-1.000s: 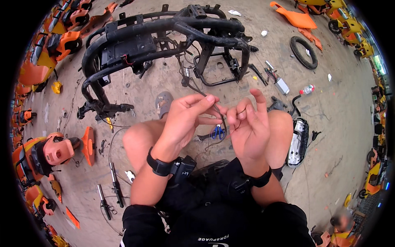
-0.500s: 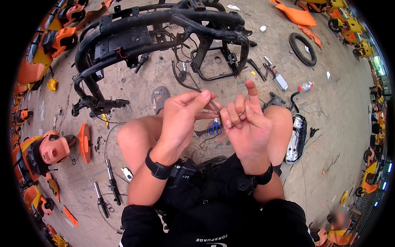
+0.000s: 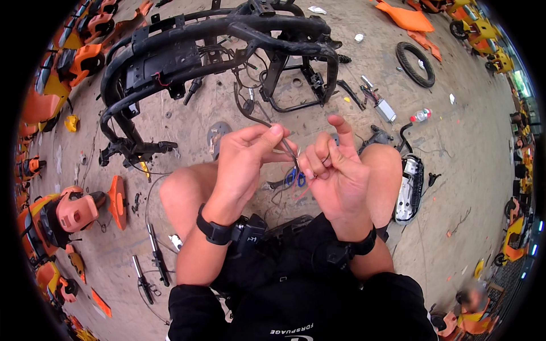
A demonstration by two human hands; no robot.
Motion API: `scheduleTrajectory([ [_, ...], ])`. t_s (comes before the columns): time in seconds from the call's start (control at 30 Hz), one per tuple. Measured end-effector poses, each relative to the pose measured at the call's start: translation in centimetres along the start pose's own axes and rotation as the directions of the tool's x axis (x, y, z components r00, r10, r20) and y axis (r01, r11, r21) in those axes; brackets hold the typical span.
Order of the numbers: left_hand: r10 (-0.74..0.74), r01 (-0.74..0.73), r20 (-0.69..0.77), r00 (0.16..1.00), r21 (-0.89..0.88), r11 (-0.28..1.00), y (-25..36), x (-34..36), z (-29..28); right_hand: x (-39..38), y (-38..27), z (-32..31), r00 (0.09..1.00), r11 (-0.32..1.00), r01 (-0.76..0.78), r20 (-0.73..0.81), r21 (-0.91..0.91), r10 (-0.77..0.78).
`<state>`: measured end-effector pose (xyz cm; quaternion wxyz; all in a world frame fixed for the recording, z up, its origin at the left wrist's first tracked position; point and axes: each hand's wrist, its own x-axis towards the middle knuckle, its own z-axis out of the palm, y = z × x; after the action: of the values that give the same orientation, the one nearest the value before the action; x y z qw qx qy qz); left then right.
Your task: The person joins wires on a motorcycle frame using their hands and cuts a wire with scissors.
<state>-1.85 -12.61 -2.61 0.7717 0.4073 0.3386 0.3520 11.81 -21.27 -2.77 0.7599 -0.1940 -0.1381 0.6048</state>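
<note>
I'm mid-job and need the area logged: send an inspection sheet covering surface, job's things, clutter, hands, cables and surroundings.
Surface: stained grey floor.
Job's things: dark cable, near a black frame.
Clutter: blue-handled scissors, tyre and bottle on the floor.
Hands: left hand pinches the cable; right hand curls against it, exact grip unclear.
Cables: more wires show at the frame.
Surroundings: orange and yellow scooters on both sides.

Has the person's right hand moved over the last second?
Yes, slightly left: the right hand now appears a little farther left of the clear bottle lying on the floor.
</note>
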Motion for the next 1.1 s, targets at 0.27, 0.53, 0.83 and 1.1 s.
scheduleTrajectory([
  [0.27, -0.123, 0.134, 0.070, 0.990, -0.186, 0.973, -0.5, 1.0, -0.2, 0.8, -0.8, 1.7, 0.983, 0.970, 0.041, -0.185, 0.241, 0.005],
  [0.53, -0.110, 0.129, 0.073, 0.991, -0.362, 0.923, -0.9, 1.1, 0.2, 0.7, 0.0, -0.3, 0.996, 0.999, -0.038, 0.083, 0.032, 0.035],
  [0.83, -0.114, 0.102, -0.016, 0.993, -0.338, 0.936, -0.4, 0.7, -0.4, 0.2, 1.2, -0.4, 0.993, 0.990, -0.116, 0.019, -0.086, 0.118],
  [1.1, -0.091, 0.075, -0.039, 0.995, -0.299, 0.951, -0.2, 0.5, -0.4, -0.1, 1.2, -0.6, 0.989, 0.984, -0.137, 0.030, -0.114, 0.141],
])
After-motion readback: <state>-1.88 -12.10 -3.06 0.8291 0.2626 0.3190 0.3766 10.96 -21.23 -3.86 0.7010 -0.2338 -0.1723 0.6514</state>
